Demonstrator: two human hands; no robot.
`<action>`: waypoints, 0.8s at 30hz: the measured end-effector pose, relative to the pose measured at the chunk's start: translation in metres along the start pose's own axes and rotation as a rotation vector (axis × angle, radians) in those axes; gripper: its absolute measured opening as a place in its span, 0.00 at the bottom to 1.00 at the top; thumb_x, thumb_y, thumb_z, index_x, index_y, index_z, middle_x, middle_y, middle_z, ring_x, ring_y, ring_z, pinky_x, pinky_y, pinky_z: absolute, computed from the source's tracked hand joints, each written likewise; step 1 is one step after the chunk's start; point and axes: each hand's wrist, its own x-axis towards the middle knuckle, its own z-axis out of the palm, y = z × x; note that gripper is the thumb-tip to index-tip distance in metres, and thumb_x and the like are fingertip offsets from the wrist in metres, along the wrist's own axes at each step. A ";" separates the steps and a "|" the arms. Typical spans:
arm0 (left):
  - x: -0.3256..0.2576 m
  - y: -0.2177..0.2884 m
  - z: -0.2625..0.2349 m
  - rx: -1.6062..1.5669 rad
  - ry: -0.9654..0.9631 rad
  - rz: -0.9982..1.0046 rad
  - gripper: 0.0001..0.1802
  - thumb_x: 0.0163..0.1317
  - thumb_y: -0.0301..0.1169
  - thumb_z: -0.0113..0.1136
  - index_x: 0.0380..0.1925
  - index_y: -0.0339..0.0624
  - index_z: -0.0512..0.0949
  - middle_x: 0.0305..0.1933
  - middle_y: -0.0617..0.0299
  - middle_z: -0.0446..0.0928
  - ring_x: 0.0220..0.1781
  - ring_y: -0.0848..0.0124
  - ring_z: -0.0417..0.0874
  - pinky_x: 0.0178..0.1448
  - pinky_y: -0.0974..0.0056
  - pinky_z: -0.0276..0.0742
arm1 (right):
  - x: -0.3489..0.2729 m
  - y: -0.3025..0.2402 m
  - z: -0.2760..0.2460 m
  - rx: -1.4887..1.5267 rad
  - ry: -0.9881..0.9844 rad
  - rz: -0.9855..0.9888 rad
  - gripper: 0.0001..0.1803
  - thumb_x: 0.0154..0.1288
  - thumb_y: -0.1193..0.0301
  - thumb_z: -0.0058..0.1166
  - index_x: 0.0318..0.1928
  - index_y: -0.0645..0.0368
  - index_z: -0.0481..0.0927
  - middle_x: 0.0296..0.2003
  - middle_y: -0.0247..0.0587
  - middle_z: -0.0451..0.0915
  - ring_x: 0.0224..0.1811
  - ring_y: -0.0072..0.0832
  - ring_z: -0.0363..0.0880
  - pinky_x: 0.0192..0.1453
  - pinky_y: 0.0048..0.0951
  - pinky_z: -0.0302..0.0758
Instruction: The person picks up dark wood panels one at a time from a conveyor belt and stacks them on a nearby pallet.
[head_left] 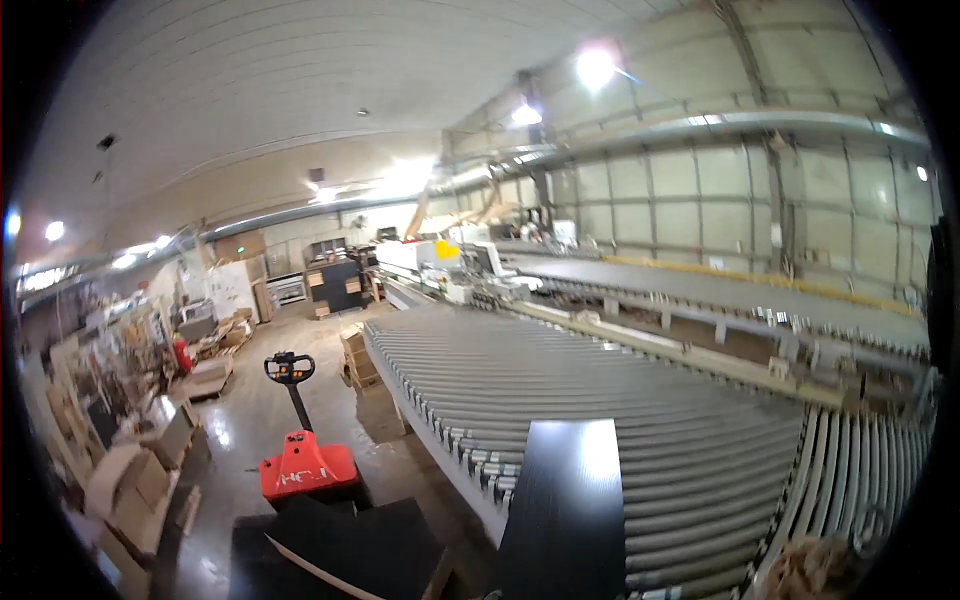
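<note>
1 dark panel (pixel 565 510) is overlapping the near left edge of the roller conveyor (pixel 450 350), its near end running out of frame; no hands are showing, so cannot tell their grip. If poor support is letting it slip, it could be dropping onto the dark boards (pixel 385 540) by the red pallet truck (pixel 308 466).

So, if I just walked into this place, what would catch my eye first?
Probably the bright red pallet truck with its black handle, left of centre on the shiny floor. Next comes the wide grey roller conveyor, sweeping from the middle of the view to the lower right. In front of it, at the bottom centre, a glossy black panel stands out, a white glare on its far end.
</note>
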 end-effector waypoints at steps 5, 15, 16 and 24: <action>0.058 -0.080 0.016 0.477 -0.007 0.307 0.36 0.71 0.29 0.43 0.78 0.57 0.51 0.59 0.44 0.78 0.59 0.45 0.79 0.58 0.48 0.75 | 0.012 0.057 0.058 -0.011 0.017 0.066 0.32 0.73 0.47 0.48 0.59 0.63 0.80 0.44 0.57 0.82 0.42 0.47 0.80 0.46 0.52 0.74; 0.033 -0.089 0.024 0.508 -0.026 0.203 0.34 0.69 0.25 0.46 0.75 0.61 0.59 0.62 0.39 0.75 0.60 0.44 0.79 0.63 0.50 0.74 | -0.042 0.040 0.054 0.404 0.044 0.159 0.24 0.77 0.56 0.48 0.49 0.67 0.84 0.43 0.52 0.85 0.46 0.43 0.82 0.54 0.38 0.76; 0.038 -0.080 0.029 0.523 -0.037 0.220 0.34 0.69 0.25 0.46 0.75 0.60 0.59 0.62 0.39 0.74 0.60 0.44 0.79 0.63 0.51 0.74 | -0.040 0.047 0.049 0.336 0.087 0.095 0.23 0.77 0.57 0.49 0.49 0.66 0.84 0.43 0.52 0.85 0.46 0.43 0.82 0.54 0.38 0.76; 0.048 -0.083 0.043 0.466 -0.034 0.242 0.33 0.71 0.27 0.45 0.75 0.60 0.58 0.63 0.40 0.74 0.59 0.44 0.79 0.64 0.52 0.74 | -0.040 0.074 0.037 0.046 0.122 -0.191 0.25 0.78 0.55 0.44 0.53 0.66 0.82 0.51 0.58 0.82 0.53 0.49 0.78 0.61 0.41 0.72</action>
